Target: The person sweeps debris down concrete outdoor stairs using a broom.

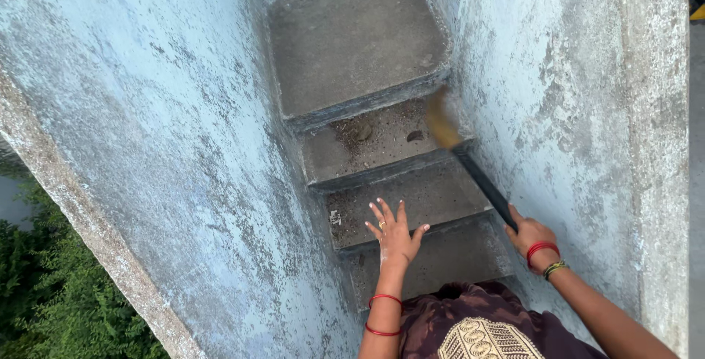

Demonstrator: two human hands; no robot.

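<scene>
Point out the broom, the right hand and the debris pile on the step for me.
broom (481,183), head view, on the dark handle.
right hand (530,236), head view, on the back of the hand gripping the handle.
debris pile (358,133), head view, on the dirt's middle.

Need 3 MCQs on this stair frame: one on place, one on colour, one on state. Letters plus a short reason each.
1. Where is the broom's bristle end?
A. On a step near the right wall
B. Against the left wall
C. On the green bushes

2. What colour are the bangles on the right hand's wrist?
A. All blue
B. Red, with a beaded one beside
C. All white

3. What is the left hand doing?
A. Gripping the broom
B. Fingers spread, holding nothing
C. Pressed flat on the left wall

Answers:
1 A: the blurred bristles are over the littered step beside the right wall.
2 B: red bands show at the wrist.
3 B: the open fingers hang over the steps, while the right hand holds the dark handle.
</scene>
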